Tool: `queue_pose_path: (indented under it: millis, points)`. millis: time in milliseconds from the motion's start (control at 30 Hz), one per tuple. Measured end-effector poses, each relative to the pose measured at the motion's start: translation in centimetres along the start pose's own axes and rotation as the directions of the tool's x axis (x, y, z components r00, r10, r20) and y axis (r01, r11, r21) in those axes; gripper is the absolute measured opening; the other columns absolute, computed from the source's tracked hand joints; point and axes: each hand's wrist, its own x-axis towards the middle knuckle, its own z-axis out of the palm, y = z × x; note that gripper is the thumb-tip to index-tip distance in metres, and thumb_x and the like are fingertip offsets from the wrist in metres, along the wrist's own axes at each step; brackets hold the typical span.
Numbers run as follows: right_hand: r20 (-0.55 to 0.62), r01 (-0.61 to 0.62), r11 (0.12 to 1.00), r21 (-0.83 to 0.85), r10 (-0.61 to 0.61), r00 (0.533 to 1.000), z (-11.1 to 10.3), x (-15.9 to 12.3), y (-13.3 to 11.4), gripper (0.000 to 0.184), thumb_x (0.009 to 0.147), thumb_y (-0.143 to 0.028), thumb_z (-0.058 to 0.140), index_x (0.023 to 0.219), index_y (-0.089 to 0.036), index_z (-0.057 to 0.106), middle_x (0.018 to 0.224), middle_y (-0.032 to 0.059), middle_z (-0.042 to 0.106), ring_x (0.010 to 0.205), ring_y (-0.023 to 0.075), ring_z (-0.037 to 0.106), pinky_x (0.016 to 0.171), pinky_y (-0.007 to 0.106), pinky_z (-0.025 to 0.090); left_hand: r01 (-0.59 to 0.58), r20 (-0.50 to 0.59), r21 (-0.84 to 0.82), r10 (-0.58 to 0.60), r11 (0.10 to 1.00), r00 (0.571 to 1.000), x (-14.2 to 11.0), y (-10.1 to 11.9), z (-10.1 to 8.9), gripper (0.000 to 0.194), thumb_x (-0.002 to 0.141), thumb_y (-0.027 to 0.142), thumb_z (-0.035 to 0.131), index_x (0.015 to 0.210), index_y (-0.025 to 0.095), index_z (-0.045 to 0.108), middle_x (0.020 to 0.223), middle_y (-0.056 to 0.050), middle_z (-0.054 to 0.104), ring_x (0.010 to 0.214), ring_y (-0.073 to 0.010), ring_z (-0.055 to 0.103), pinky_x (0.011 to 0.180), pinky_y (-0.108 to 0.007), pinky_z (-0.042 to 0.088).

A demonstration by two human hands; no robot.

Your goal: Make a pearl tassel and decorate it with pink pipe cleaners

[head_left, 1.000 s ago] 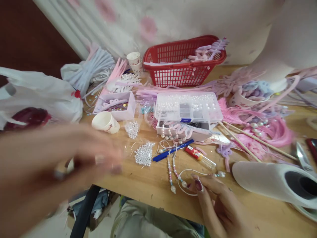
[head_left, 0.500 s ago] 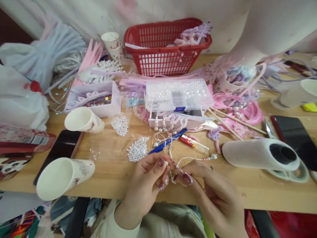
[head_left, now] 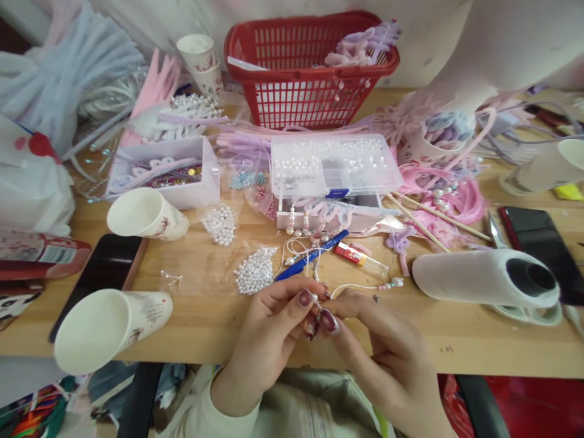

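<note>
Wooden tabletop (head_left: 479, 350), crowded with craft supplies, runs up to a pale backdrop (head_left: 424, 58); a red basket (head_left: 314, 73) stands at the back, a clear bead box (head_left: 301, 184) in front of it. A dark phone (head_left: 98, 264) lies at the left, a white roll (head_left: 460, 278) at the right. Near the front edge, the left hand (head_left: 269, 325) and right hand (head_left: 387, 347) meet, fingertips pinched narrowly on a white cord (head_left: 350, 286); its beaded end rests on the wood, just beyond the right hand.

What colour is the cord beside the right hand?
White: the cord shows best in the head view, just beyond the right hand.
</note>
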Motion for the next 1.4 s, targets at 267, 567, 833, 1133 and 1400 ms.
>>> queue_pose_path:
  millis: [267, 567, 833, 1133, 1400]
  points:
    - [0.008, -0.025, 1.0, -0.01, 0.025, 1.0, 0.0, -0.1, 0.2, 0.014, 0.097, -0.014, 0.061, 0.095, -0.022, 0.072, 0.078, -0.0009, 0.074, 0.067, 0.0133, 0.068, 0.064, 0.024, 0.054, -0.09, 0.026, 0.012, 0.09, 0.996, 0.996, 0.0, -0.2, -0.2, 0.017, 0.067, 0.038, 0.096, 0.072, 0.026, 0.085, 0.082, -0.001, 0.069, 0.055, -0.0053, 0.057, 0.054, -0.018, 0.05]
    - [0.022, -0.021, 0.999, -0.034, 0.022, 1.0, -0.2, 0.3, -0.1, 0.015, 0.095, -0.012, 0.06, 0.091, -0.021, 0.07, 0.076, -0.0019, 0.073, 0.067, 0.0125, 0.069, 0.063, 0.023, 0.052, -0.029, 0.021, -0.024, 0.029, 0.999, 0.999, 0.1, -0.3, 0.0, 0.017, 0.069, 0.038, 0.095, 0.073, 0.025, 0.084, 0.065, 0.001, 0.065, 0.053, -0.0056, 0.055, 0.055, -0.016, 0.05]
    - [0.057, -0.015, 0.998, -0.056, 0.018, 0.998, -0.1, -0.3, 0.3, 0.014, 0.097, -0.012, 0.06, 0.096, -0.022, 0.069, 0.075, -0.0034, 0.069, 0.066, 0.0111, 0.065, 0.062, 0.022, 0.048, -0.333, 0.174, 0.254, 0.295, 0.908, 0.939, -0.5, -0.8, -2.4, 0.004, 0.088, 0.028, 0.082, 0.088, 0.029, 0.086, 0.093, -0.002, 0.071, 0.081, -0.0092, 0.067, 0.068, -0.013, 0.054]
    - [0.128, 0.068, 0.995, -0.079, -0.057, 0.99, 0.3, -0.9, 0.7, 0.022, 0.099, -0.008, 0.054, 0.111, -0.022, 0.065, 0.09, 0.0005, 0.072, 0.079, 0.0149, 0.065, 0.07, 0.026, 0.048, -0.453, 0.175, 0.332, 0.418, 0.827, 0.892, -0.8, -1.2, -3.7, 0.004, 0.088, 0.023, 0.081, 0.089, 0.027, 0.083, 0.091, -0.001, 0.071, 0.083, -0.0097, 0.07, 0.072, -0.013, 0.058]
    - [0.097, 0.052, 0.996, -0.075, -0.045, 0.994, 0.0, -1.3, 0.7, 0.025, 0.099, -0.008, 0.054, 0.113, -0.024, 0.067, 0.084, -0.0012, 0.068, 0.076, 0.0148, 0.063, 0.068, 0.026, 0.047, -0.676, 0.35, 0.676, 0.68, 0.293, 0.645, -1.5, -1.0, -2.8, 0.014, 0.09, 0.011, 0.074, 0.094, 0.023, 0.078, 0.093, -0.001, 0.071, 0.085, -0.0125, 0.07, 0.071, -0.018, 0.059]
